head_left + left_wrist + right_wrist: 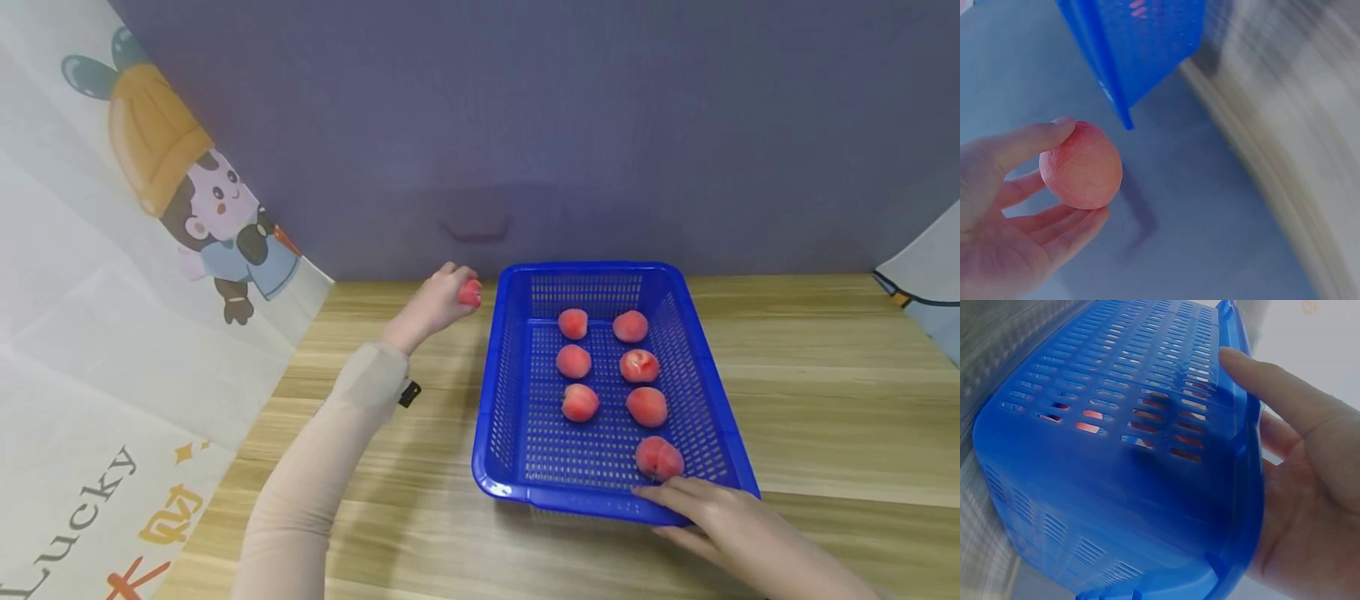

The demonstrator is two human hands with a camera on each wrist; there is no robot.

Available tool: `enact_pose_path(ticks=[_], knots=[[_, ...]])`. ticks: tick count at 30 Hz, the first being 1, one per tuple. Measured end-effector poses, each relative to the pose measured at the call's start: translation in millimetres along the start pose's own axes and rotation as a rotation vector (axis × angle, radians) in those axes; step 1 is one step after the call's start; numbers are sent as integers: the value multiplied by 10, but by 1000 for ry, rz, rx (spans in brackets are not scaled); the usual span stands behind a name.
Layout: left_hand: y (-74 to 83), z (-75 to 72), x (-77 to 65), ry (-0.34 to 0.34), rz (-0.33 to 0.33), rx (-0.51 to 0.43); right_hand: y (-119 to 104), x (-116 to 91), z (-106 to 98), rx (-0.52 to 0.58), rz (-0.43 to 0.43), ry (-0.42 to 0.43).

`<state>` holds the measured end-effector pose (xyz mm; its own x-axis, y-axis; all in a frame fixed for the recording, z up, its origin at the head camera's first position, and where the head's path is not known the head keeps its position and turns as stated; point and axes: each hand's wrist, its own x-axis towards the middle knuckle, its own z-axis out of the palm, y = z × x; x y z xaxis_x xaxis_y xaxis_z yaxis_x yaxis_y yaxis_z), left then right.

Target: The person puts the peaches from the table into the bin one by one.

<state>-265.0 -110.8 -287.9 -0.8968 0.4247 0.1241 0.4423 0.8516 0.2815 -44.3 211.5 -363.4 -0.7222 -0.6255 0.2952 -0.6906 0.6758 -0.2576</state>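
Observation:
My left hand (431,307) holds a peach (470,292) above the table, just left of the basket's far left corner. In the left wrist view, thumb and fingers pinch that pinkish peach (1082,167) from both sides. A blue plastic basket (592,502) with slotted walls contains several peaches, arranged in two columns; the right column reaches nearer the front. One peach (639,365) there shows a pale, uneven patch. At the basket's front right corner, my right hand (720,517) grips the rim. The right wrist view has its thumb on the outer wall (1097,481).
Beneath the basket is a wood-grain table (810,400). A grey-blue panel (525,125) rises behind it. On the left hangs a white sheet (67,317) with a cartoon figure and lettering. A dark cable (930,301) lies at the far right.

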Motion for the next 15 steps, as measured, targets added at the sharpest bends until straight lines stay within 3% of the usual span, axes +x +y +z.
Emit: enact_pose_path(ticks=[6, 15], knots=[[230, -60, -15, 1, 66, 17, 4, -8, 16, -17, -33, 58], [518, -84, -33, -32, 149, 34, 8, 5, 12, -1, 5, -3]])
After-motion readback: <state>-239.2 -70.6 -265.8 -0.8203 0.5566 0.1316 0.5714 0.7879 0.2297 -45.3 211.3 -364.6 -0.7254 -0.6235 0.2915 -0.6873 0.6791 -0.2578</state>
